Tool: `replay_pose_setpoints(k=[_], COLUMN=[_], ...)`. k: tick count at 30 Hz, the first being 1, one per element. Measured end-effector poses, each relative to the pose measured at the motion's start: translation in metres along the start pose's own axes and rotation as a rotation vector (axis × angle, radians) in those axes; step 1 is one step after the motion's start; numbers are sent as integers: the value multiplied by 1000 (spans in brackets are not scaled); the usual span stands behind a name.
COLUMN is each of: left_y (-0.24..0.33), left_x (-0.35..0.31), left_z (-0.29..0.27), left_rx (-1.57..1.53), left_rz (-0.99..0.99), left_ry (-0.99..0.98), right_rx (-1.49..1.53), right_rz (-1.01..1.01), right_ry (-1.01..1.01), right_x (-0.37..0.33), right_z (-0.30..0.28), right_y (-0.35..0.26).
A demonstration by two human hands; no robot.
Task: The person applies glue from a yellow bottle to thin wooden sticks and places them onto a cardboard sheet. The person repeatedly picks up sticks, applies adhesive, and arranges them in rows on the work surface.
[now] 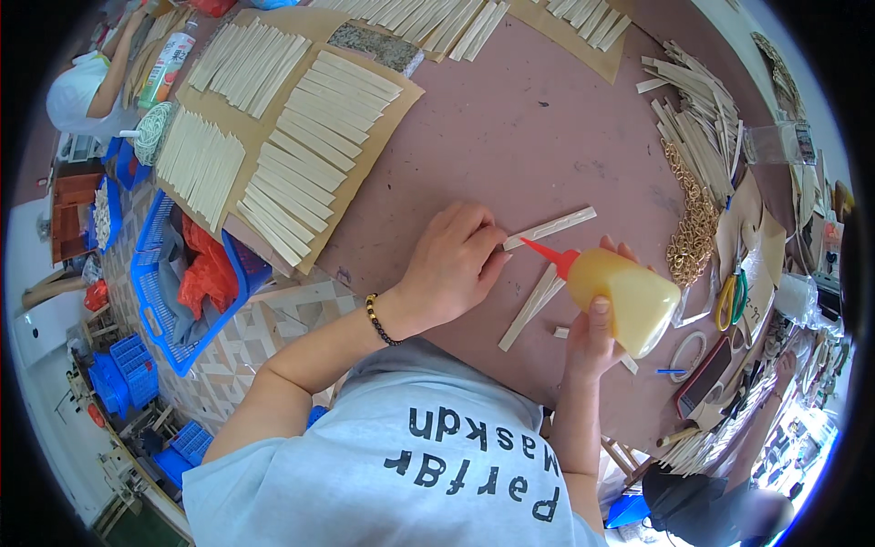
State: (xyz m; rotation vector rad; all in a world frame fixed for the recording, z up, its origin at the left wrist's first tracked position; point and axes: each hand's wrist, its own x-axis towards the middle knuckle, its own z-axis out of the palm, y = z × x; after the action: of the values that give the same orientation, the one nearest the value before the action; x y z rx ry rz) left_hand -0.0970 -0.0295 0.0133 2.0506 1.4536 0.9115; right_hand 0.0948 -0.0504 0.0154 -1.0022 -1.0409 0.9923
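Note:
My left hand is closed, its fingertips pinching the near end of a narrow cream strip that lies slanted on the table. In my right hand is a squeeze glue bottle, tilted, with pale yellow contents and a red pointed nozzle. The nozzle's tip is at the strip, just beside my left fingertips; whether it touches cannot be made out. Below the nozzle lies another cream strip, partly covered by the bottle. A small cream scrap rests near my right wrist.
Rows of cream strips cover brown boards at the left. On the right are a heap of gold chain, loose strips, scissors and a phone. A blue basket stands beyond the table's left edge. Other people are nearby.

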Motion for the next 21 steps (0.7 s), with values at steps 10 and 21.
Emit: replay_pose_setpoints(k=[10, 21], left_y=[6, 7], left_x=[4, 6], left_z=[3, 4], left_rx=[75, 98], left_rz=[-18, -10], left_ry=[-4, -9], right_rx=[5, -21], right_rz=[-52, -92], right_ry=[-16, 87], right_x=[5, 21], right_z=[-8, -19], right_y=[1, 2])
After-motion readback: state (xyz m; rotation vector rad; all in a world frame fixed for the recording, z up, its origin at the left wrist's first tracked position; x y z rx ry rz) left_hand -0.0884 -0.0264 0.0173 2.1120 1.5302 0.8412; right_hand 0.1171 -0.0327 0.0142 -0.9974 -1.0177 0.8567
